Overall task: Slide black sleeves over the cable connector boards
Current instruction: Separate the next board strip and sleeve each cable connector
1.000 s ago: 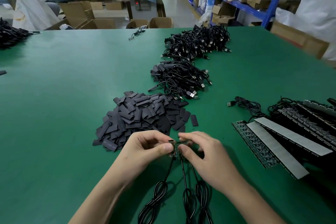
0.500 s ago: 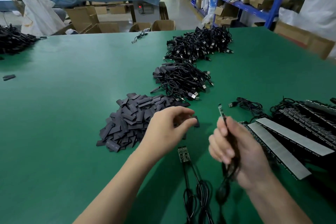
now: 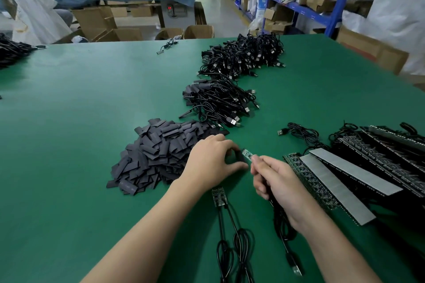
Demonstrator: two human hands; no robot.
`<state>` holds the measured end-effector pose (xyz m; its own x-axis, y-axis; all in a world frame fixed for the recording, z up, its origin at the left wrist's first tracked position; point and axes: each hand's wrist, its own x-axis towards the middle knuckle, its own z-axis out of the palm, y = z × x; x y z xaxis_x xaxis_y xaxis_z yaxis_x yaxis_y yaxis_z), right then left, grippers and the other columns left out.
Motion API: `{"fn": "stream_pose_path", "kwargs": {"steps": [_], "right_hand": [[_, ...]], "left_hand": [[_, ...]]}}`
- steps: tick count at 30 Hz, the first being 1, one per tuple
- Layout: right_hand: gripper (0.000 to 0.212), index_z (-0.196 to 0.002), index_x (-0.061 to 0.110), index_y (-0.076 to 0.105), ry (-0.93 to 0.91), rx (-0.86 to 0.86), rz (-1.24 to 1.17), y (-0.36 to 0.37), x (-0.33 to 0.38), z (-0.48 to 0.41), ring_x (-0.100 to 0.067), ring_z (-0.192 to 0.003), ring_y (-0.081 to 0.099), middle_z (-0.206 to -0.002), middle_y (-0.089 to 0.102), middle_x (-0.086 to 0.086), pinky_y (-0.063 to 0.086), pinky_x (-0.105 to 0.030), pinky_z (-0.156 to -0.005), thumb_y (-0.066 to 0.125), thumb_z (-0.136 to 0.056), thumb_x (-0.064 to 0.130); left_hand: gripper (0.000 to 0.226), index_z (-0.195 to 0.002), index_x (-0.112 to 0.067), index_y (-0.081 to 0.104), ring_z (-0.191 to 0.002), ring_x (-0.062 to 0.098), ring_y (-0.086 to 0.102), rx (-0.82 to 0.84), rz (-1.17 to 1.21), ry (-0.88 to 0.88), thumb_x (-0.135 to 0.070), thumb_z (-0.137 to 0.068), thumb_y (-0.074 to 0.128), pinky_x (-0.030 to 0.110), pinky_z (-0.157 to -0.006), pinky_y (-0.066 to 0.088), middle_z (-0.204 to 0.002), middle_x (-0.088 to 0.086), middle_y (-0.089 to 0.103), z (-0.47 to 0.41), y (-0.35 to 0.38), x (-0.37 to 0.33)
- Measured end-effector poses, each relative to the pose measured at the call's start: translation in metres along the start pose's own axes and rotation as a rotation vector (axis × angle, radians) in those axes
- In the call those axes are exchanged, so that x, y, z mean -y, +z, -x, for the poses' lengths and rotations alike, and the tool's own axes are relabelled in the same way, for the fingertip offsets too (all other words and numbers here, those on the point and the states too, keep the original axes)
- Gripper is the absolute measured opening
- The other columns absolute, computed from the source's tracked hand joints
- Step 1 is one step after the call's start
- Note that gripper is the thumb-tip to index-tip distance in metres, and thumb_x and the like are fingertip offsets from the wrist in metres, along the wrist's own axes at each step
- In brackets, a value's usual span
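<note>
My left hand [image 3: 213, 163] pinches a sleeve [image 3: 239, 156]; my right hand [image 3: 276, 181] grips a cable [image 3: 279, 220], its board [image 3: 247, 153] just beside the sleeve. Sleeve pile [image 3: 161, 156] left, panels [image 3: 345, 174] right.

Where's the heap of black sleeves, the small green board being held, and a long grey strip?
Heap of flat black sleeves [image 3: 158, 156]: head view, pile's middle.
Small green connector board [image 3: 247, 154]: head view, exposed tip.
Long grey strip [image 3: 355, 171]: head view, flat face.
</note>
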<state>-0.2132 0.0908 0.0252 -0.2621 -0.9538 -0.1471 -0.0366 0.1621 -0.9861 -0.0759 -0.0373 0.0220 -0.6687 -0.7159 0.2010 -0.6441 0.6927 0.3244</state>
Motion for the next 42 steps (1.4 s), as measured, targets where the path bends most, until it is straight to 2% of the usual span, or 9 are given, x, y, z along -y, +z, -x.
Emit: {"fn": "stream_pose_path", "kwargs": {"steps": [2,5,10,13,19,23,28,34,42], "right_hand": [[0.037,-0.069,0.029,0.057,-0.02,-0.038,0.045,0.002,-0.002,-0.001,-0.014,-0.054,0.041,-0.058,0.047,0.002,0.039,-0.026,-0.056,0.055,-0.104,0.043],[0.03,-0.082,0.019,0.055,-0.043,-0.069,0.073,0.004,-0.006,-0.001,-0.016,-0.056,0.038,-0.057,0.045,0.006,0.034,-0.033,-0.059,0.061,-0.102,0.041],[0.03,-0.087,0.01,0.065,-0.052,0.03,0.085,0.011,-0.008,0.002,-0.015,-0.059,0.04,-0.06,0.046,0.006,0.035,-0.032,-0.058,0.063,-0.101,0.036],[0.029,-0.078,0.019,0.069,-0.08,0.122,0.045,0.016,-0.004,0.005,-0.012,-0.056,0.043,-0.058,0.048,0.003,0.039,-0.022,-0.056,0.06,-0.104,0.029],[0.035,-0.07,0.028,0.063,-0.154,0.059,0.032,0.027,-0.008,0.006,-0.012,-0.054,0.039,-0.056,0.046,0.004,0.037,-0.025,-0.054,0.062,-0.104,0.018],[0.026,-0.075,0.021,0.06,-0.245,-0.035,0.082,0.037,-0.011,0.007,-0.011,-0.054,0.041,-0.055,0.047,0.007,0.037,-0.031,-0.054,0.066,-0.096,0.035],[0.033,-0.078,0.022,0.061,-0.287,-0.043,0.121,0.041,-0.013,0.008,-0.012,-0.055,0.04,-0.057,0.048,0.008,0.034,-0.035,-0.055,0.062,-0.089,0.054],[0.043,-0.081,0.02,0.064,-0.295,-0.046,0.183,0.032,-0.008,0.005,-0.014,-0.054,0.041,-0.056,0.045,0.005,0.037,-0.032,-0.054,0.05,-0.092,0.059],[0.044,-0.071,0.017,0.057,-0.24,0.097,0.195,0.027,-0.007,0.005,-0.016,-0.051,0.042,-0.051,0.045,0.003,0.04,-0.03,-0.053,0.051,-0.093,0.054]], "left_hand": [[0.049,-0.113,-0.032,0.072,-0.09,0.009,0.061,-0.051,0.101,0.013,-0.069,-0.081,0.07,0.032,-0.081,0.052,-0.096,-0.013,0.063,0.016,-0.002,-0.001],[0.047,-0.107,-0.031,0.073,-0.075,-0.001,0.057,-0.119,0.183,0.075,-0.068,-0.079,0.072,0.027,-0.079,0.048,-0.084,-0.017,0.064,0.042,-0.008,-0.001],[0.047,-0.111,-0.029,0.072,-0.083,-0.004,0.059,-0.17,0.224,0.219,-0.065,-0.081,0.071,0.023,-0.085,0.044,-0.088,-0.018,0.069,0.072,-0.025,0.001],[0.046,-0.121,-0.029,0.071,-0.086,-0.013,0.054,-0.181,0.254,0.236,-0.055,-0.084,0.073,0.018,-0.085,0.044,-0.093,-0.019,0.071,0.083,-0.029,0.003],[0.054,-0.135,-0.035,0.064,-0.099,-0.005,0.066,-0.17,0.459,0.091,-0.03,-0.085,0.083,0.022,-0.092,0.053,-0.11,-0.023,0.071,0.101,-0.018,0.0],[0.053,-0.129,-0.033,0.067,-0.09,-0.004,0.067,-0.297,0.433,-0.002,-0.045,-0.08,0.082,0.025,-0.084,0.057,-0.103,-0.021,0.07,0.103,-0.014,-0.007],[0.026,-0.109,-0.022,0.076,-0.08,0.001,0.069,-0.459,0.296,0.03,-0.027,-0.084,0.084,0.029,-0.071,0.06,-0.094,-0.016,0.073,0.098,-0.01,-0.003],[0.029,-0.114,-0.023,0.079,-0.09,-0.004,0.069,-0.44,0.449,-0.069,-0.022,-0.085,0.083,0.025,-0.083,0.057,-0.103,-0.016,0.076,0.097,-0.009,0.013],[0.031,-0.114,-0.025,0.08,-0.099,-0.004,0.069,-0.417,0.538,-0.111,-0.017,-0.084,0.083,0.018,-0.091,0.054,-0.106,-0.018,0.075,0.096,-0.008,0.022]]}}
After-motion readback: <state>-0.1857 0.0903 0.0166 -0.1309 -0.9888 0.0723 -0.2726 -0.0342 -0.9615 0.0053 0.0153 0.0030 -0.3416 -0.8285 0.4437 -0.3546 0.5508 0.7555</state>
